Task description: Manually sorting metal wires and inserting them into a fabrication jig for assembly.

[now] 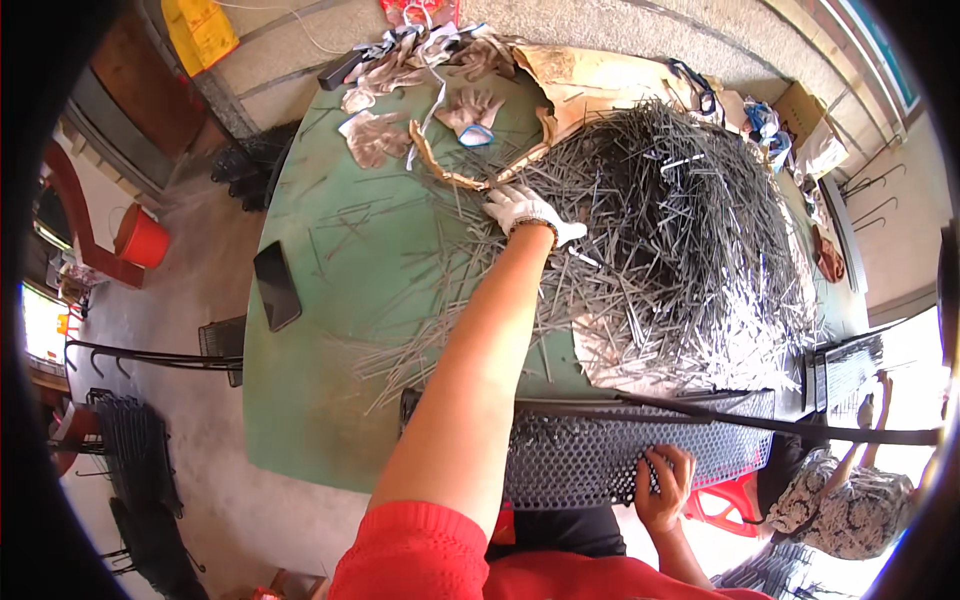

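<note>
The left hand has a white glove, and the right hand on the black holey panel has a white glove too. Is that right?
Not quite: the right hand on the black perforated panel is bare, as the head view shows. The left hand does wear a white glove.

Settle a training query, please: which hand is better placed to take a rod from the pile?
Likely the left hand: gloved, it reaches over thin rods, while the bare right hand touches the black mesh panel nearer the body.

We have thin dark rods (700, 210) tangled in a heap and strewn loosely over the green desk (310, 400), and a black perforated panel (585, 455) along its near edge.
</note>
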